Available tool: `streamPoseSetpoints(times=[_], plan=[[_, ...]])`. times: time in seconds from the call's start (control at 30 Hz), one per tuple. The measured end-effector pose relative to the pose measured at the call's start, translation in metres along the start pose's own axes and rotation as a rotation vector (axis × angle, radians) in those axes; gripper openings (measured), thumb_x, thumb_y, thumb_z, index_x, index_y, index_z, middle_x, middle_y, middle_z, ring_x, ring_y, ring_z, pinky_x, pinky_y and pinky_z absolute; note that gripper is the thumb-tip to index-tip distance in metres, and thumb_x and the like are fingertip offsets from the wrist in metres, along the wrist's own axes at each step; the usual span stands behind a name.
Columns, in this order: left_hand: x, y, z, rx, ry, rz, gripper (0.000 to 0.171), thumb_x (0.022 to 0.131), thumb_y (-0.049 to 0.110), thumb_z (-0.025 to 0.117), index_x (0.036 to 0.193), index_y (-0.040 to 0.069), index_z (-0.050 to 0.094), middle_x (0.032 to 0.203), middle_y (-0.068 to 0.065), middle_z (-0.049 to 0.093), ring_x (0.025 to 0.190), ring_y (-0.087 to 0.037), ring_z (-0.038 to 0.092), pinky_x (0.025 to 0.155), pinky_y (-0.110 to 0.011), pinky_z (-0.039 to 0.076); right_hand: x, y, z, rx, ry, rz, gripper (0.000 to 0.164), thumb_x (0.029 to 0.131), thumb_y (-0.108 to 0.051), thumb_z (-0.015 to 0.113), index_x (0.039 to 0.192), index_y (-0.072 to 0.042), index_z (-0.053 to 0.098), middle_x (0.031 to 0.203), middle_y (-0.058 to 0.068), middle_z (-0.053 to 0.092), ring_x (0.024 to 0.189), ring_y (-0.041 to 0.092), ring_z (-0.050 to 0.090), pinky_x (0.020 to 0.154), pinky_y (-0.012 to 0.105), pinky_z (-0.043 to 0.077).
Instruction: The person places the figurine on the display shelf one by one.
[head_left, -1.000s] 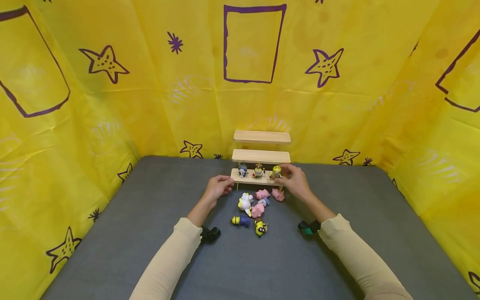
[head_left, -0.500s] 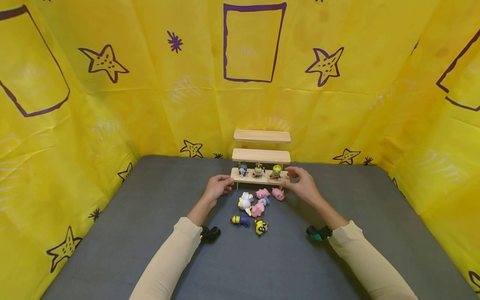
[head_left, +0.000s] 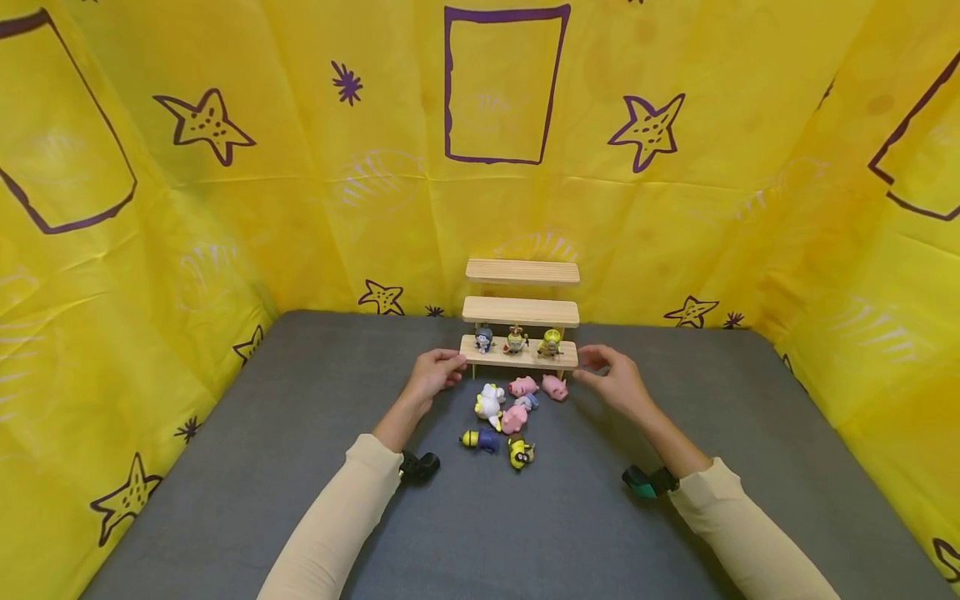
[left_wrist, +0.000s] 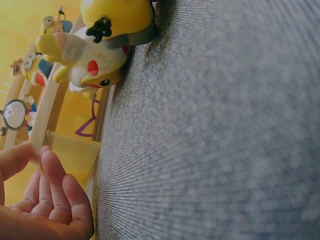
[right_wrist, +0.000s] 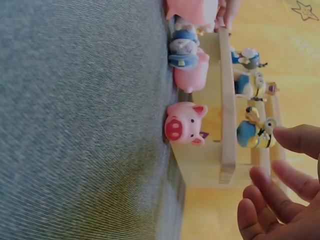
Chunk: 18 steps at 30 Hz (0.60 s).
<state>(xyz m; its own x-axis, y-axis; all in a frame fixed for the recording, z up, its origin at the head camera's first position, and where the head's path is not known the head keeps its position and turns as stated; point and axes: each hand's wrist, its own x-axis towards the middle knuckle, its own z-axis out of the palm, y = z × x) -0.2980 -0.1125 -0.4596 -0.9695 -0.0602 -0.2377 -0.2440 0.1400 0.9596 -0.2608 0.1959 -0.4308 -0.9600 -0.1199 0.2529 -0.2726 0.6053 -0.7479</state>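
A three-tier wooden display stand [head_left: 521, 312] stands at the back of the table. My left hand [head_left: 437, 372] pinches the left end of its lowest tier between thumb and fingertips. On that tier, upright in a row, are a grey-headed figurine [head_left: 483, 339], a crowned yellow minion figurine [head_left: 515, 340] and a yellow-topped minion figurine [head_left: 550, 342]. Just off the tier's right end is my right hand [head_left: 617, 382], fingers relaxed and apart, holding nothing. In the right wrist view, its thumb points toward the rightmost minion figurine [right_wrist: 256, 135]; contact there cannot be told.
Before the stand lie pink pig toys [head_left: 555, 387], a white-and-yellow figurine [head_left: 491, 403], a small blue-grey figurine [head_left: 527, 402], a minion in blue [head_left: 481, 440] and a yellow-and-black one [head_left: 520, 453]. Yellow cloth [head_left: 375, 208] hangs behind the grey tabletop [head_left: 360, 350].
My right hand has let go of the rightmost minion figurine and drawn back to the right, off the tier. The left hand keeps its place at the tier's left end.
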Motion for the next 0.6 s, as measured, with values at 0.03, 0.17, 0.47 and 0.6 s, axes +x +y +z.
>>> streamPoseSetpoints(times=[0.03,0.17,0.47,0.6], plan=[[0.0,0.0,0.0,-0.001,0.001,-0.001,0.031,0.095,0.02,0.065,0.12,0.001,0.064,0.104,-0.013,0.071,0.071,-0.01,0.062,0.072,-0.028,0.053,-0.001,0.0,0.0,-0.007,-0.005,0.004,0.036,0.085,-0.006,0.073,0.117,0.005,0.063,0.103,0.023,0.068,0.094,0.034,0.063,0.083,0.041,0.051],[0.002,0.002,-0.001,-0.002,0.001,-0.005,0.031,0.094,0.02,0.065,0.119,0.002,0.065,0.104,-0.013,0.071,0.07,-0.01,0.061,0.07,-0.027,0.053,-0.003,0.003,0.003,-0.021,-0.027,0.014,0.033,0.085,-0.009,0.073,0.115,0.003,0.065,0.1,0.02,0.069,0.091,0.031,0.064,0.081,0.039,0.051],[0.003,0.001,-0.001,-0.002,0.001,-0.008,0.03,0.095,0.02,0.064,0.119,0.002,0.065,0.102,-0.011,0.071,0.071,-0.01,0.062,0.07,-0.026,0.053,-0.002,0.013,0.015,-0.076,-0.103,0.007,0.028,0.085,-0.01,0.073,0.109,0.002,0.068,0.098,0.017,0.072,0.087,0.028,0.065,0.077,0.037,0.052],[0.001,0.0,-0.001,-0.006,-0.003,-0.005,0.03,0.095,0.02,0.064,0.119,0.001,0.064,0.103,-0.013,0.071,0.069,-0.009,0.061,0.07,-0.026,0.053,-0.003,0.016,0.02,-0.097,-0.143,0.006,0.027,0.085,-0.01,0.073,0.109,0.002,0.069,0.102,0.017,0.072,0.09,0.029,0.066,0.081,0.042,0.053]])
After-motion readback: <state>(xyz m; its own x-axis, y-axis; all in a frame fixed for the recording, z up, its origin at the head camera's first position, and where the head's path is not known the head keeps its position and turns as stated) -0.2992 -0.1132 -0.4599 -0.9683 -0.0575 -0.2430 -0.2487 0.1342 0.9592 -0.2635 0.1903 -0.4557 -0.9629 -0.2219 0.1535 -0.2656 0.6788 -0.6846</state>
